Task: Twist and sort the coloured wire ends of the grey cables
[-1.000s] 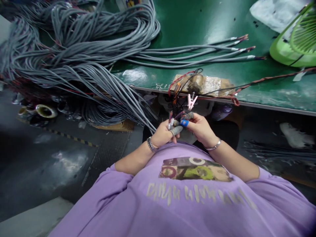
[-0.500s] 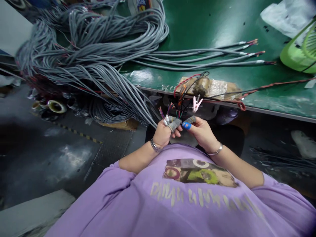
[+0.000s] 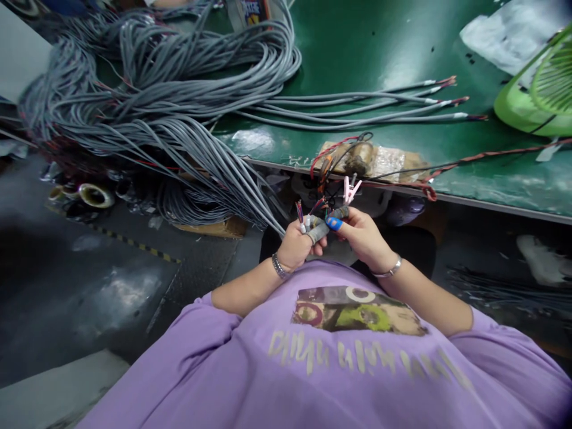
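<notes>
My left hand (image 3: 301, 241), its finger and thumb in grey covers, is closed around the ends of several grey cables (image 3: 272, 220). Coloured wires (image 3: 300, 208) fan out of the stripped ends above its fingers. Close against it, my right hand (image 3: 360, 235) is pinched, with blue tape around the thumb and a grey cover on the index finger. Its fingertips meet the coloured wires at one cable end; the exact grip is partly hidden. Just above the hands, a pink clip (image 3: 351, 189) sits at a small motor-like device (image 3: 360, 158) on the table edge.
A large heap of grey cables (image 3: 179, 89) covers the left of the green table (image 3: 357, 42). Several stripped cable ends (image 3: 447, 101) lie to the right. A green fan (image 3: 536, 95) and a white plastic bag (image 3: 504, 36) stand at the right. Cable coils (image 3: 196, 202) lie below left.
My right hand has moved slightly closer to my left, its fingertips now over the wires at the cable end. The whole view has shifted slightly.
</notes>
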Motion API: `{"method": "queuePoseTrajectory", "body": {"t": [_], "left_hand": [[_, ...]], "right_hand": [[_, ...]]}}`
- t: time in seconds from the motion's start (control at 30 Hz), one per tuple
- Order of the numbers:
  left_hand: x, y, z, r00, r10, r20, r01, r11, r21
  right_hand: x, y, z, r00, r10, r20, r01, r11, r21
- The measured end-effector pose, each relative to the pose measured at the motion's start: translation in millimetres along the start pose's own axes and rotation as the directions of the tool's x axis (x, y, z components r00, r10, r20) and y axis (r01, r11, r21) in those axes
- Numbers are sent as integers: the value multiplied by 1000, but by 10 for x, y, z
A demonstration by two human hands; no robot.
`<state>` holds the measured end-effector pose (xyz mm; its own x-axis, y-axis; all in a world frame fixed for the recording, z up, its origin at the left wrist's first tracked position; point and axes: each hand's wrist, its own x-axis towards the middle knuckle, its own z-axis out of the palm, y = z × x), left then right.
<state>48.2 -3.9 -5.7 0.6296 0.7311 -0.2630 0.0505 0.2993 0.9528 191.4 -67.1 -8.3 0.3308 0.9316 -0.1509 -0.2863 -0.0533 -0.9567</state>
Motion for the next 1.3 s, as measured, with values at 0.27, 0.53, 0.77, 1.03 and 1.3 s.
{"method": "queuePoseTrajectory", "body": {"t": [0.27, 0.53, 0.77, 1.03, 1.3], "left_hand": [[27, 4, 14, 998, 11, -64, -15, 998, -60], [-28, 11, 34, 999, -1, -39, -1, 999, -46], [-41, 9, 16, 997, -38, 68, 37, 999, 2], [-53, 6, 7, 995, -53, 84, 43, 993, 112], [-53, -33, -6, 999, 8, 52, -16, 989, 149]], "right_hand": [[-35, 100, -2, 999, 22, -43, -19, 998, 63], [-34, 35, -84, 998, 17, 56, -18, 1000, 16], [14, -88, -52, 991, 94, 98, -101, 992, 78], [-9, -65, 23, 997, 60, 54, -61, 998, 14], [-38, 69, 24, 995, 78, -65, -72, 994, 88]]}}
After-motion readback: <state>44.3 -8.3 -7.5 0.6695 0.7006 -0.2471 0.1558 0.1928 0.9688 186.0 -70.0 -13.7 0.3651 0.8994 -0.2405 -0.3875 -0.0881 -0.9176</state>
